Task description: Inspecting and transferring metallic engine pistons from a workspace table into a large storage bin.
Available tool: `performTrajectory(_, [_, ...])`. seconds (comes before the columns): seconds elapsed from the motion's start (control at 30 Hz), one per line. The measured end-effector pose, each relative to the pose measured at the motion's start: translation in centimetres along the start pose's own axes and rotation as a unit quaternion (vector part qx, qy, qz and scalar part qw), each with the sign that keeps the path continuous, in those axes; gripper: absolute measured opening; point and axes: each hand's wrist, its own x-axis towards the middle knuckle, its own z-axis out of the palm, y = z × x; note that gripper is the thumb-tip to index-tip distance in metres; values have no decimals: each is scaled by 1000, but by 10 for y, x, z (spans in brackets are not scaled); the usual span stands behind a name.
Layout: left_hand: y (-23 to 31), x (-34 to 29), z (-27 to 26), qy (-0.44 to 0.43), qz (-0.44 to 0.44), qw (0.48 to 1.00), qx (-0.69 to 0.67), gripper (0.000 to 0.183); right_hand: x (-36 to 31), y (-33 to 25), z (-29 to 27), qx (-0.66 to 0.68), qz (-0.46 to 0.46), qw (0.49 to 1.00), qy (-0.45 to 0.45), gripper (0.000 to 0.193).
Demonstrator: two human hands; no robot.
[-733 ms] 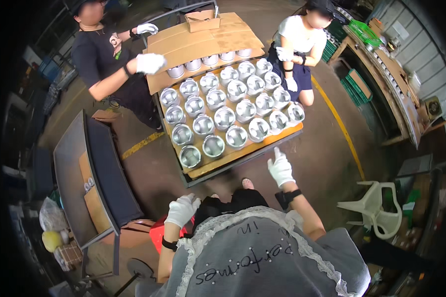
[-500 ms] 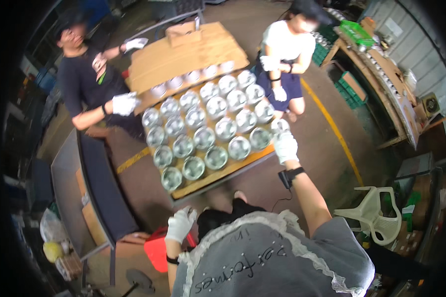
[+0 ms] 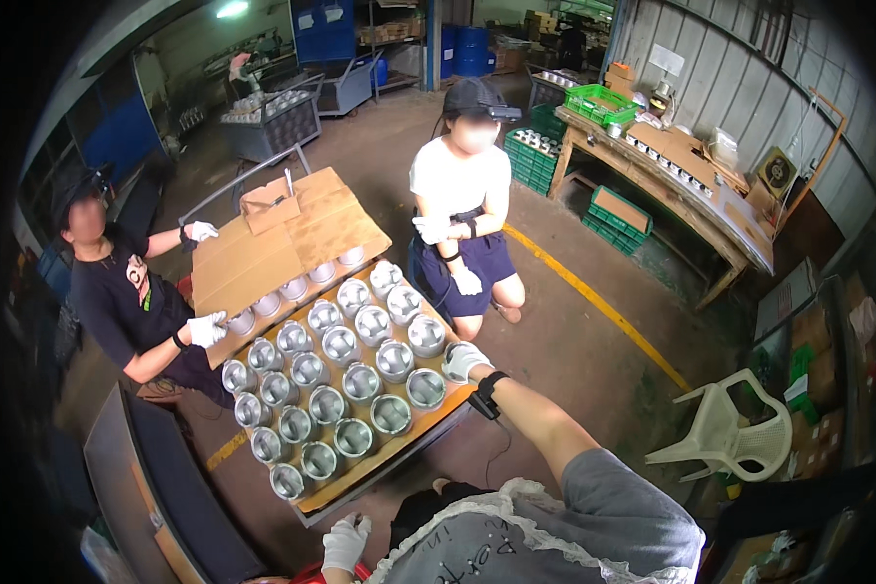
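Note:
Rows of silver metal pistons stand on a cardboard-covered cart in front of me. My right hand, in a white glove, is at the cart's right edge, its fingers curled round a piston at the end of a row; the hand covers most of that piston. My left hand, gloved too, hangs low by the cart's near side, above something red. Its fingers are loosely bent and apart, with nothing seen in them. A cardboard sheet lies over the far pistons.
At the left, a co-worker's gloved hands hold the cardboard's edge. Another person sits low beyond the cart's right side. A dark-sided trolley stands left, a white plastic chair right, a wooden workbench far right.
The view has tilted up and turned right, so the cart appears lower and further left. My right hand stays at the piston by the cart's right edge. My left hand stays low.

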Motion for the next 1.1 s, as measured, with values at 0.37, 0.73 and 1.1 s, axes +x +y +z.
performTrajectory(0.37, [104,38,-66,-84,209,965,-135,42,-153,-10,-117,163,84,982,32,36])
performTrajectory(0.73, [208,63,-102,-136,282,846,-432,36,-268,-70,-206,706,-150,692,-10,47])
performTrajectory(1.1, [293,49,-110,9,343,769,-539,37,-210,-1,-161,505,-138,849,-71,39])
